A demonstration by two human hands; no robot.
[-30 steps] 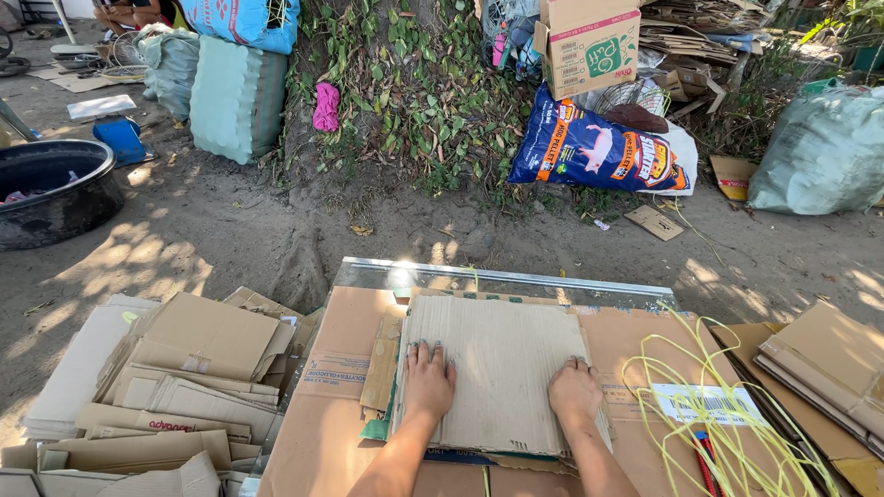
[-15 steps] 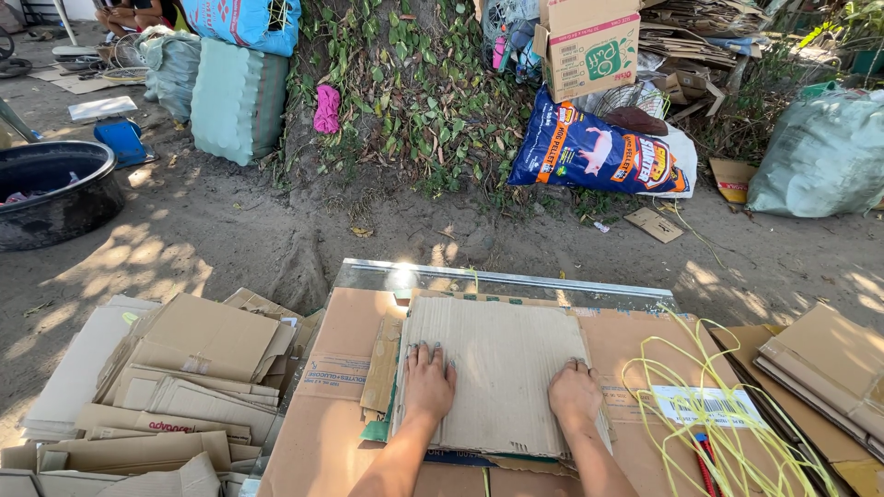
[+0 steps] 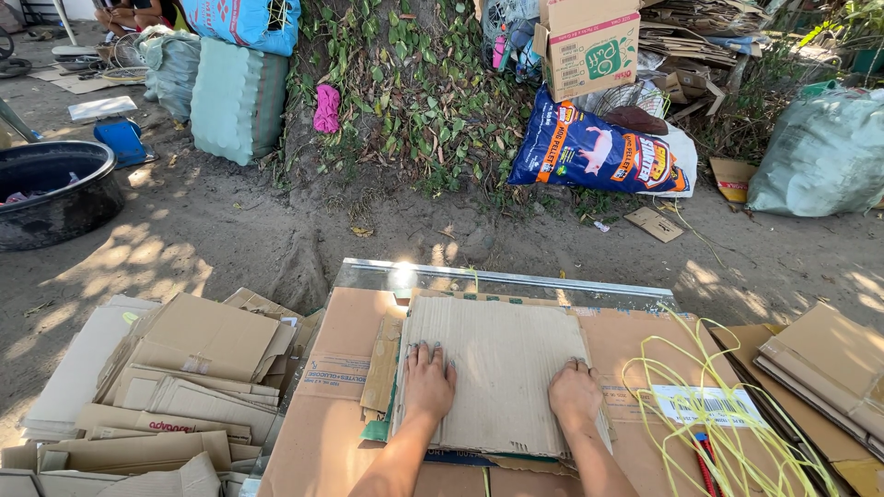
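Observation:
A flat sheet of brown corrugated cardboard (image 3: 502, 368) lies on top of a stack of flattened cardboard on a table with a metal rim (image 3: 516, 279). My left hand (image 3: 429, 379) rests palm down on the sheet's near left part, fingers spread. Near the sheet's right edge, my right hand (image 3: 575, 393) presses palm down with the fingers curled over the edge. Neither hand lifts anything.
Yellow plastic strapping (image 3: 727, 414) loops over the table's right side. Piles of flattened cardboard lie at left (image 3: 184, 368) and right (image 3: 829, 364). Beyond are bare dirt ground, a black tub (image 3: 51, 189), a blue printed sack (image 3: 594, 152), a grey bag (image 3: 820, 156) and a box (image 3: 589, 46).
Both hands stay flat on the cardboard sheet; the left hand has shifted slightly along it. Nothing else has moved.

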